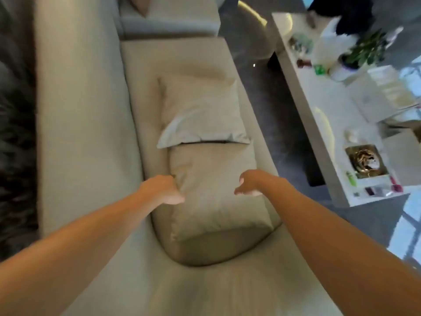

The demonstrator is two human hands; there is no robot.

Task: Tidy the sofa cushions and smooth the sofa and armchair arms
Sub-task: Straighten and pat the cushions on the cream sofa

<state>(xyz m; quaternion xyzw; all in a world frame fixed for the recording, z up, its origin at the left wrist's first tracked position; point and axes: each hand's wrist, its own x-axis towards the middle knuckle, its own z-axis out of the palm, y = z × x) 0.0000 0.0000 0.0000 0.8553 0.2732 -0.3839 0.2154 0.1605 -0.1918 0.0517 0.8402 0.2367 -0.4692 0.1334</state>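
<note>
A beige sofa [82, 110] runs up the middle of the head view, seen from above. Two cushions lie flat on its seat. The pale grey cushion [200, 110] is farther away, and its near edge overlaps the beige cushion [216, 201] closer to me. My left hand [164, 190] presses against the beige cushion's left edge, fingers curled into the fabric. My right hand [249, 183] hovers over the cushion's right side, fingers spread and bent downward; whether it touches is unclear. The image is blurred.
A white coffee table [319, 124] stands to the right, crowded with a potted plant [364, 49], a gold dish [366, 160] and small items. Dark floor [268, 106] separates it from the sofa. Another seat section [173, 21] lies at the far end. Dark fur-like material [16, 133] is at the left.
</note>
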